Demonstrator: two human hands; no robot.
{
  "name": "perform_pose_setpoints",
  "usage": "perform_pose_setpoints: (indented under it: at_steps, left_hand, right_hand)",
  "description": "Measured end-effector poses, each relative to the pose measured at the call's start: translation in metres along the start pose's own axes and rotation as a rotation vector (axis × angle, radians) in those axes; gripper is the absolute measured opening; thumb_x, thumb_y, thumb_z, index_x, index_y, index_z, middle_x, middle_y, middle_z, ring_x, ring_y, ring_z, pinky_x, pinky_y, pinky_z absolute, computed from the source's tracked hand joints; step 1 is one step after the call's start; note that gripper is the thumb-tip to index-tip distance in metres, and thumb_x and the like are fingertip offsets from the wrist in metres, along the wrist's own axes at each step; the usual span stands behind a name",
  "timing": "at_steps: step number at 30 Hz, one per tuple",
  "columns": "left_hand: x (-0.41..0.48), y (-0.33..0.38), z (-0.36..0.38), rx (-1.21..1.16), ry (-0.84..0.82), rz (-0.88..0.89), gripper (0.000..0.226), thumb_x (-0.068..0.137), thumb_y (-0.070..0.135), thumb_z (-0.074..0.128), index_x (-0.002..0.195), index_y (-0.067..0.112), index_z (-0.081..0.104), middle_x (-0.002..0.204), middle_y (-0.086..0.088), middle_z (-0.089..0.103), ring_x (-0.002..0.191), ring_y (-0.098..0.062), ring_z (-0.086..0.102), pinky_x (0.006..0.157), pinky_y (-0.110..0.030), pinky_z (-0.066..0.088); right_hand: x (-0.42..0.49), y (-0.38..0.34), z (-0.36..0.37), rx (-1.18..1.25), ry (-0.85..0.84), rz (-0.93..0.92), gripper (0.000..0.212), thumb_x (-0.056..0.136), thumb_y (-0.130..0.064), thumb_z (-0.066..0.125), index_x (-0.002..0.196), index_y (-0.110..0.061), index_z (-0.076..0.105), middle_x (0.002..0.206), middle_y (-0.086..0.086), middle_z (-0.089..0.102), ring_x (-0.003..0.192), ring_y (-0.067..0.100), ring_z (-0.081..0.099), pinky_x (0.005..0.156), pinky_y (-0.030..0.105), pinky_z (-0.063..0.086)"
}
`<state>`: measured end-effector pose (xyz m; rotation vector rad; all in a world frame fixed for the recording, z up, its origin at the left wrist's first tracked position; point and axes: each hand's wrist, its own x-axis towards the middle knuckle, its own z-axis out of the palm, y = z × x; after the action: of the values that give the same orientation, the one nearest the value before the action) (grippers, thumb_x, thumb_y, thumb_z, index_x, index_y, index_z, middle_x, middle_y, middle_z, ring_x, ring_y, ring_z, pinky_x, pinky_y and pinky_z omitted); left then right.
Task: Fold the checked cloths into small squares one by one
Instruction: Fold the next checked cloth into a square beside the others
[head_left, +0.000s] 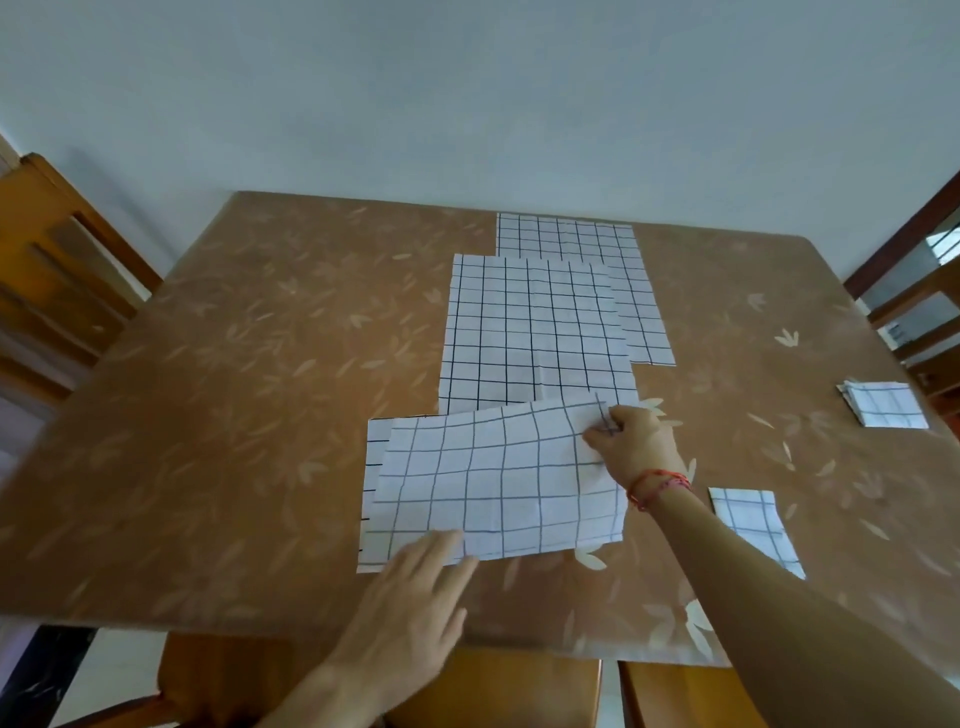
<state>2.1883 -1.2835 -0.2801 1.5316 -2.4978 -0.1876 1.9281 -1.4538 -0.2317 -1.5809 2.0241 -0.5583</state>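
From the head view, a brown counter with a pale leaf pattern fills most of the frame, and white cloths with dark check lines lie across it. The nearest cloth sits at the front middle of the counter and is partly folded — its right part is turned over onto itself, so the upper layer shows fainter grey lines while a strip of the lower layer with darker lines shows at the left edge. The right hand pinches the upper right corner of that top layer between thumb and fingers, closed on the fabric; a red string bracelet circles its wrist. The left hand lies flat with fingers spread and extended, its fingertips resting on the near edge of the same cloth, pressing rather than gripping. Just beyond it a second cloth lies spread flat, its near edge tucked under the folded one, and a third cloth lies flat behind that, shifted to the right and partly covered by the second. Two folded cloths lie well apart from these on the right side of the counter: a folded square near the right forearm, and a smaller folded square close to the right edge. Wooden chairs stand at the left and right sides — another chair seat shows below the near edge.
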Motion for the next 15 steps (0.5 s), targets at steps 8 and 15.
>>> perform_pose_setpoints:
  at_steps: [8, 15]
  left_hand:
    - [0.015, 0.014, 0.052, -0.023, -0.151, -0.017, 0.053, 0.079, 0.046, 0.064, 0.126, 0.022, 0.061, 0.141, -0.002, 0.052, 0.126, -0.019, 0.053, 0.101, -0.031, 0.044]
    - [0.023, 0.008, 0.063, -0.036, -0.178, -0.092, 0.053, 0.09, 0.04, 0.049, 0.136, 0.014, 0.054, 0.148, -0.004, 0.045, 0.135, -0.02, 0.044, 0.106, -0.034, 0.04]
  right_hand:
    - [0.038, 0.0, 0.034, -0.099, -0.018, 0.044, 0.013, 0.082, -0.023, 0.065, 0.094, -0.02, 0.065, 0.076, 0.003, 0.065, 0.072, 0.025, 0.06, 0.057, 0.024, 0.042]
    - [0.004, 0.014, 0.053, -0.454, -0.02, -0.16, 0.07, 0.085, -0.039, 0.063, 0.143, -0.016, 0.031, 0.141, 0.014, 0.039, 0.125, 0.031, 0.044, 0.098, 0.044, 0.042]
